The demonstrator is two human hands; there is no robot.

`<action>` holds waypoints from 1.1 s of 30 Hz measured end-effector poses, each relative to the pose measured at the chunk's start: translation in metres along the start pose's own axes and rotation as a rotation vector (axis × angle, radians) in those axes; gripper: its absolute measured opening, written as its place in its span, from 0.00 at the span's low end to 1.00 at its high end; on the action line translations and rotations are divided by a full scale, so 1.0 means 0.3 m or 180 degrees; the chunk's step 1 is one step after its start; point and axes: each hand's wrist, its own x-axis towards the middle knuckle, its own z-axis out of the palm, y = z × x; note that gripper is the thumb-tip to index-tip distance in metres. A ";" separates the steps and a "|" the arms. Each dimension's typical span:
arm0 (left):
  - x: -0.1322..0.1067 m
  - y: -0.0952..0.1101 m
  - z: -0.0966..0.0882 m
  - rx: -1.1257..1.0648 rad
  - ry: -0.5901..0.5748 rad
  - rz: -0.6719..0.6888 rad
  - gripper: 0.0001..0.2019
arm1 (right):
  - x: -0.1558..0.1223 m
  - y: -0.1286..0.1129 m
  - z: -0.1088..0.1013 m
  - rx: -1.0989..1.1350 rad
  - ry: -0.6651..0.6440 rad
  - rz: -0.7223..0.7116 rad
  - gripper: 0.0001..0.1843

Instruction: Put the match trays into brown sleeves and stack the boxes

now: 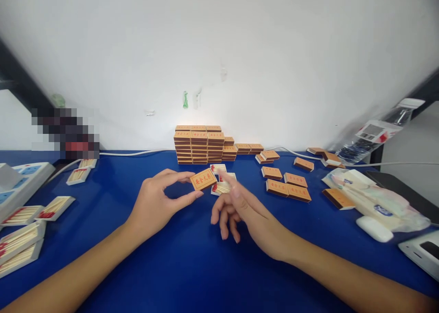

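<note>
Between thumb and fingers, my left hand pinches an orange matchbox with red lettering, held above the blue table. My right hand is just to its right, fingers loosely curled and apart, with nothing seen in them. Beyond the hands lie white matchbox trays filled with red-tipped matches, partly hidden by the right hand. Orange matchboxes are piled in a neat stack against the wall.
Loose matchboxes lie to the right, near a tissue pack, a white case and a tilted plastic bottle. Several match-filled trays and a power strip are at left. A white cable runs along the wall.
</note>
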 end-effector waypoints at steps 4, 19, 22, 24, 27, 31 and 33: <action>-0.003 0.000 0.004 0.0023 -0.0010 0.0014 0.18 | 0.002 -0.003 -0.011 -0.0115 -0.0207 0.0117 0.44; -0.008 0.008 0.004 -0.0271 -0.0159 0.0013 0.22 | 0.046 0.007 -0.082 -0.1838 0.0378 -0.0668 0.31; -0.011 0.000 0.013 -0.0361 -0.0239 -0.0061 0.23 | 0.063 -0.005 -0.100 -0.1913 0.0436 -0.0768 0.22; -0.011 -0.006 0.014 -0.0396 -0.0246 -0.0082 0.24 | 0.069 -0.014 -0.100 -0.1904 0.0411 -0.0765 0.22; -0.012 -0.009 0.011 -0.0444 -0.0266 0.0126 0.29 | 0.069 -0.019 -0.091 -0.1859 0.0264 -0.0763 0.23; -0.012 -0.008 0.007 -0.0523 -0.0370 0.0368 0.33 | 0.067 -0.023 -0.088 -0.1747 0.0121 -0.0751 0.24; -0.010 -0.012 0.007 -0.0496 -0.0390 0.0334 0.35 | 0.076 -0.032 -0.109 -0.1797 0.0142 -0.0731 0.24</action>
